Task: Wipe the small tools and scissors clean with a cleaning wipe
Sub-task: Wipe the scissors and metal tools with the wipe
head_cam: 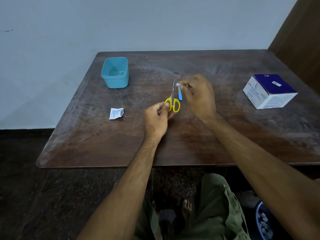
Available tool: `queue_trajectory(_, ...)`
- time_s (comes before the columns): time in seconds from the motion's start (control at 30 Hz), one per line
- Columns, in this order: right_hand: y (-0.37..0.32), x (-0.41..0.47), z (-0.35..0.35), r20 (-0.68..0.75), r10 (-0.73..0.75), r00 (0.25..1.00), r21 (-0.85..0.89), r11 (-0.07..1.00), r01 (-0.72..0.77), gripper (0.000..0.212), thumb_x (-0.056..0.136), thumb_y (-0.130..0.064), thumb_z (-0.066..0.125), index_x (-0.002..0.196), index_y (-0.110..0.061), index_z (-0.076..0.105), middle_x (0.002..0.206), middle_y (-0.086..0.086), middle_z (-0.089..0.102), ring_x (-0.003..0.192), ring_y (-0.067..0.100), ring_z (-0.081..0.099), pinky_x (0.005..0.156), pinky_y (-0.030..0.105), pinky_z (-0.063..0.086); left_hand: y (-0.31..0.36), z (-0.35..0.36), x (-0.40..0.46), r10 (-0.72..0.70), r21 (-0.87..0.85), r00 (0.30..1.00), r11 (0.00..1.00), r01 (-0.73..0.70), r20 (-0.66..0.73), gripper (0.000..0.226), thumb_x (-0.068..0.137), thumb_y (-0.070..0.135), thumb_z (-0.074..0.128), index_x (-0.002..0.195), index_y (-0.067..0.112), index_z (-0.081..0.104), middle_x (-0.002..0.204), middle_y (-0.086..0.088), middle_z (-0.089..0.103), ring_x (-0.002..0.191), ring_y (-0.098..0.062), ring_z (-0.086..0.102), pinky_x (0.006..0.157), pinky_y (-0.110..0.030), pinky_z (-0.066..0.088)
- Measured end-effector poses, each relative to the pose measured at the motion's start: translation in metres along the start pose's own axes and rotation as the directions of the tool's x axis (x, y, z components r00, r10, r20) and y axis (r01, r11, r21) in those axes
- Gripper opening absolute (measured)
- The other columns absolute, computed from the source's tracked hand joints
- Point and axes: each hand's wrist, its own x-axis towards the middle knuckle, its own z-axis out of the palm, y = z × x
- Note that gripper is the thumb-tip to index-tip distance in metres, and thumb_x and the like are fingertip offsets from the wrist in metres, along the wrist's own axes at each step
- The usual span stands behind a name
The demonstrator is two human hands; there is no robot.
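Note:
Small scissors (173, 99) with yellow handles point away from me over the middle of the brown table (190, 135). My left hand (156, 118) grips the left handle loop, thumb on top. My right hand (199, 96) pinches a small white wipe (178, 84) just right of the blades, close to their tips. A small tool with a blue handle (180, 95) lies on the table beside the scissors, its far end hidden by the wipe and my fingers.
A teal plastic tub (115, 72) stands at the back left. A torn white wipe sachet (116, 113) lies left of my hands. A blue-and-white box of swabs (270, 91) sits at the right. A blue bin (263, 220) with white scraps is on the floor.

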Motion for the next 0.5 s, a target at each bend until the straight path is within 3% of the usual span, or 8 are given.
queue_trajectory(0.27, -0.003, -0.001, 0.011, 0.123, -0.218, 0.968, -0.183, 0.954, 0.238, 0.024, 0.081, -0.01, 0.056, 0.097, -0.009, 0.073, 0.089, 0.014, 0.064, 0.082, 0.038, 0.06, 0.066, 0.043, 0.052, 0.001, -0.001, 0.0, -0.03, -0.028, 1.0, 0.999, 0.03, 0.0, 0.021, 0.097, 0.014, 0.056, 0.11, 0.001, 0.068, 0.085, -0.006, 0.073, 0.077, -0.013, 0.073, 0.068, -0.019, 0.056)
queue_trajectory(0.5, -0.01, 0.011, 0.006, 0.085, -0.159, 0.984, -0.158, 0.973, 0.17, 0.032, 0.083, -0.014, 0.047, 0.1, -0.009, 0.073, 0.091, 0.014, 0.065, 0.084, 0.036, 0.062, 0.068, 0.036, 0.048, 0.004, -0.001, -0.001, -0.024, -0.024, 0.999, 0.999, 0.025, 0.027, 0.016, 0.097, 0.015, 0.057, 0.105, 0.009, 0.07, 0.085, -0.003, 0.075, 0.078, -0.015, 0.073, 0.07, -0.021, 0.057)
